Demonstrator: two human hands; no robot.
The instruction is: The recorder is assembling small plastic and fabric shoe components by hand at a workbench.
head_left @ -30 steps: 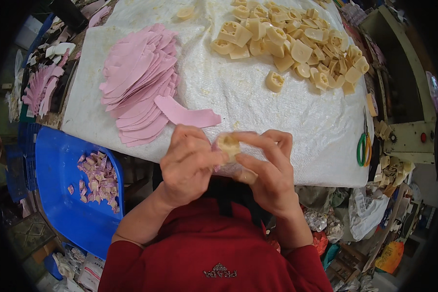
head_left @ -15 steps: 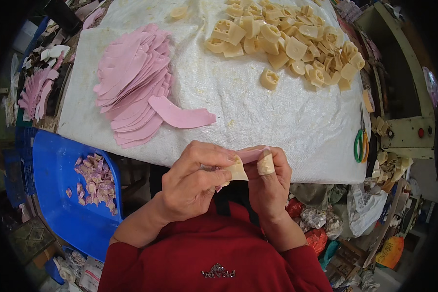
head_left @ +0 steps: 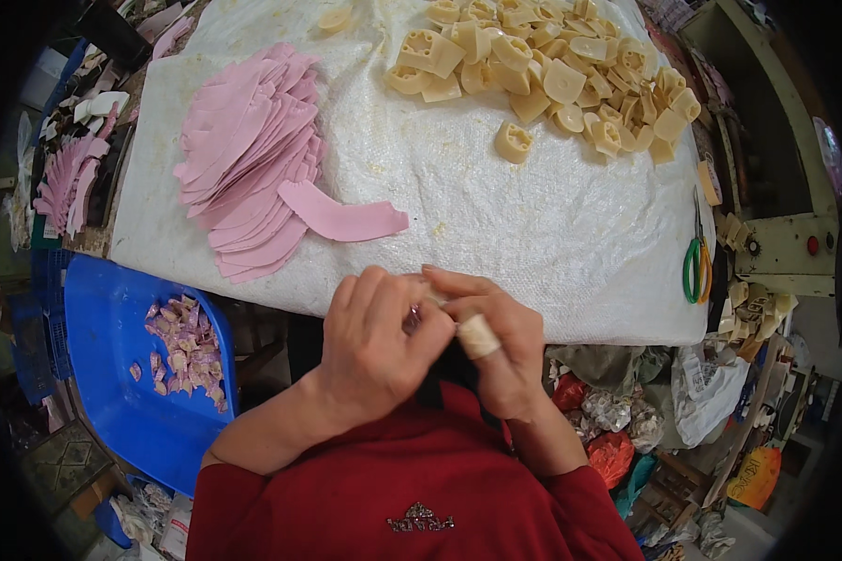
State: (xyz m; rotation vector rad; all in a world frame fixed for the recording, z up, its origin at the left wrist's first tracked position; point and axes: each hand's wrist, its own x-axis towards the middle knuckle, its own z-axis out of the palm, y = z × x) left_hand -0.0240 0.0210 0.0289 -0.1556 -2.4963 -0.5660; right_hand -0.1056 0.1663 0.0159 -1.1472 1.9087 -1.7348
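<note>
My left hand [head_left: 372, 338] and my right hand [head_left: 503, 351] meet in front of my red top, just off the table's near edge. The fingers of both are curled together around a cream shoe heel with a pink strip, nearly all hidden by the fingers now. A small purplish, shiny bit [head_left: 412, 319] shows beside my left fingers. Beige tape [head_left: 478, 336] wraps my right thumb. Beyond my hands lies a fanned stack of pink strips [head_left: 248, 154], with one loose strip [head_left: 346, 216] at its right side. Cream shoe heels [head_left: 563, 82] are heaped at the far right.
White woven sheeting [head_left: 552, 252] covers the table. Scissors [head_left: 695, 266] with green and orange handles lie at its right edge. To my left, a blue scoop-shaped bin [head_left: 112, 374] holds pink-purple wrapped pieces [head_left: 189, 346]. Plastic bags [head_left: 706, 397] crowd the lower right.
My hands have drawn together, and the right one has turned inward over the heel. The heel and pink strip, plainly visible before, are now mostly covered by my fingers.
</note>
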